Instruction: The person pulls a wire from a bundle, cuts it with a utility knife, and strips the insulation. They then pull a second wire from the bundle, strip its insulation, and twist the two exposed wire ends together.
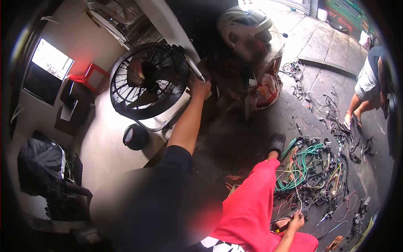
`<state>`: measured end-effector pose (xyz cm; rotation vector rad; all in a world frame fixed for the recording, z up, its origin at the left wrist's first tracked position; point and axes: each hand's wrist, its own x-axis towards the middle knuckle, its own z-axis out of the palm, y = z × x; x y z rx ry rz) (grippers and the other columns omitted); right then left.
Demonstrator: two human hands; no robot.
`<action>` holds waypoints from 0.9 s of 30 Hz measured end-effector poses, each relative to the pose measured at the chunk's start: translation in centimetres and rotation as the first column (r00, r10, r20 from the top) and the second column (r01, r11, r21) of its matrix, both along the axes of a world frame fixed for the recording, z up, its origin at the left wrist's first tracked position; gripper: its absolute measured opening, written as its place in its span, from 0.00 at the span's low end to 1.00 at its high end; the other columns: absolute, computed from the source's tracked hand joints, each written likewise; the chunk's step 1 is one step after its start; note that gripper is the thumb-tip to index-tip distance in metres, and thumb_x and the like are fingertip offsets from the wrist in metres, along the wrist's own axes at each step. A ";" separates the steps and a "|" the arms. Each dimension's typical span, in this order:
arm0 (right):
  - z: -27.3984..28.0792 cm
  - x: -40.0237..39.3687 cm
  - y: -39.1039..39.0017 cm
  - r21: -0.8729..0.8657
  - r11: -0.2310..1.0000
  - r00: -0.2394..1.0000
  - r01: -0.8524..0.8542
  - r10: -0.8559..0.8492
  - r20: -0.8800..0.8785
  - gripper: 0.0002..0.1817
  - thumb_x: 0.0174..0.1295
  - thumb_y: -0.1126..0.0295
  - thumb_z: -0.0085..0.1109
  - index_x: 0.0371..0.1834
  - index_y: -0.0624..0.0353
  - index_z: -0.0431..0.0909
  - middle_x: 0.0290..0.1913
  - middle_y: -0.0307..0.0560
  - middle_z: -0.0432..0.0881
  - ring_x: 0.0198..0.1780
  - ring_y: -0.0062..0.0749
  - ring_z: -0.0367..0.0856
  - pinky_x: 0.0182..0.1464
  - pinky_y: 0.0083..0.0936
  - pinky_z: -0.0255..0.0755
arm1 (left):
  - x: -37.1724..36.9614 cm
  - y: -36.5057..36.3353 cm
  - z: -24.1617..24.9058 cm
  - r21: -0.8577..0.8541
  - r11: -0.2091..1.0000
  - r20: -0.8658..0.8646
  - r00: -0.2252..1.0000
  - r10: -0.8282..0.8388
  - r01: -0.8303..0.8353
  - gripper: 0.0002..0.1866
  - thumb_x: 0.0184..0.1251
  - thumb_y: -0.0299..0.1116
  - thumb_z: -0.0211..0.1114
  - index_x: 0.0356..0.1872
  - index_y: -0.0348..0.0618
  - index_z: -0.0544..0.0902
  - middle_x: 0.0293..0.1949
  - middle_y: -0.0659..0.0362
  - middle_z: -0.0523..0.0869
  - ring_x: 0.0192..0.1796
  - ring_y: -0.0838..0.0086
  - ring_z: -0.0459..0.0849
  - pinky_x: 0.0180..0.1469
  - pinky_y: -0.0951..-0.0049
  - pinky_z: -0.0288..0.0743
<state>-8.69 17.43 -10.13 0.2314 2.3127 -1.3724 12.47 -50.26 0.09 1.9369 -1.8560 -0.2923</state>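
My left hand (199,87), at the end of a dark sleeve, is closed at the right edge of a large black fan (150,80); its fingertips are partly hidden. My right hand (296,221) is low at the right, by my bent leg in pink trousers (252,197). Its fingers pinch a thin pale wire (299,197) that runs up toward the pile. A yellow-and-black tool (283,229) shows just under this hand; I cannot tell whether the hand grips it. Beyond lies a tangled pile of wire harnesses (336,168) with a green bundle (300,166).
A helmet (243,23) sits beyond the fan, above a plastic sack (266,90). A dark cap (136,137) lies on the pale surface at left, near a red stool (90,77). Another person (371,82) bends over at the right. More wires (296,75) trail over the floor.
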 end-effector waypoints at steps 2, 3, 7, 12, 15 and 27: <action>1.0 0.4 -0.6 -0.011 1.000 0.997 0.002 -0.001 0.072 0.07 0.59 0.73 0.51 0.39 0.62 0.74 0.20 0.39 0.74 0.16 0.17 0.69 0.14 0.12 0.57 | -0.2 -0.6 -1.1 -0.106 0.993 0.155 0.988 -0.027 0.044 0.46 0.55 0.57 0.57 0.67 0.38 0.52 0.65 0.44 0.60 0.69 0.52 0.56 0.69 0.50 0.43; 1.0 0.4 -0.7 -0.018 1.000 0.996 -0.008 0.009 0.092 0.07 0.60 0.73 0.51 0.40 0.62 0.74 0.20 0.40 0.75 0.16 0.17 0.69 0.15 0.12 0.58 | -0.9 0.3 0.2 -0.101 0.993 0.210 0.977 -0.036 0.058 0.46 0.55 0.58 0.57 0.67 0.38 0.52 0.66 0.44 0.60 0.69 0.52 0.55 0.69 0.50 0.42; -1.1 0.3 0.0 -0.077 0.997 0.998 -0.005 0.010 0.062 0.07 0.59 0.74 0.53 0.39 0.61 0.75 0.20 0.39 0.74 0.15 0.16 0.67 0.14 0.13 0.57 | -2.6 -2.7 -0.7 0.047 0.991 0.093 0.987 -0.130 0.126 0.48 0.55 0.66 0.51 0.68 0.38 0.52 0.66 0.42 0.59 0.70 0.52 0.53 0.69 0.47 0.39; 2.9 0.8 -2.1 -0.154 0.974 0.981 0.168 -0.151 0.120 0.04 0.59 0.77 0.51 0.36 0.63 0.72 0.19 0.42 0.72 0.11 0.21 0.67 0.13 0.17 0.61 | -5.0 -8.3 -2.4 0.378 0.923 -0.099 0.994 -0.039 0.074 0.57 0.47 0.79 0.40 0.56 0.26 0.70 0.60 0.37 0.68 0.66 0.53 0.62 0.68 0.62 0.52; 1.1 0.3 -1.2 -0.104 0.989 0.990 0.104 -0.092 0.109 0.04 0.59 0.76 0.52 0.37 0.63 0.72 0.21 0.40 0.72 0.14 0.20 0.69 0.13 0.16 0.61 | -7.0 -6.2 -3.0 -0.330 0.847 -0.196 0.848 -0.493 0.417 0.39 0.50 0.64 0.55 0.51 0.37 0.78 0.55 0.41 0.74 0.63 0.54 0.68 0.65 0.65 0.57; 1.4 0.8 -3.1 -0.119 0.992 0.997 -0.043 0.035 -0.068 0.04 0.57 0.75 0.55 0.34 0.62 0.76 0.23 0.36 0.76 0.22 0.18 0.75 0.26 0.16 0.69 | -1.4 -6.4 -1.1 0.159 0.982 -0.507 0.844 0.173 -0.106 0.19 0.48 0.30 0.56 0.37 0.21 0.78 0.40 0.43 0.83 0.40 0.59 0.82 0.42 0.65 0.74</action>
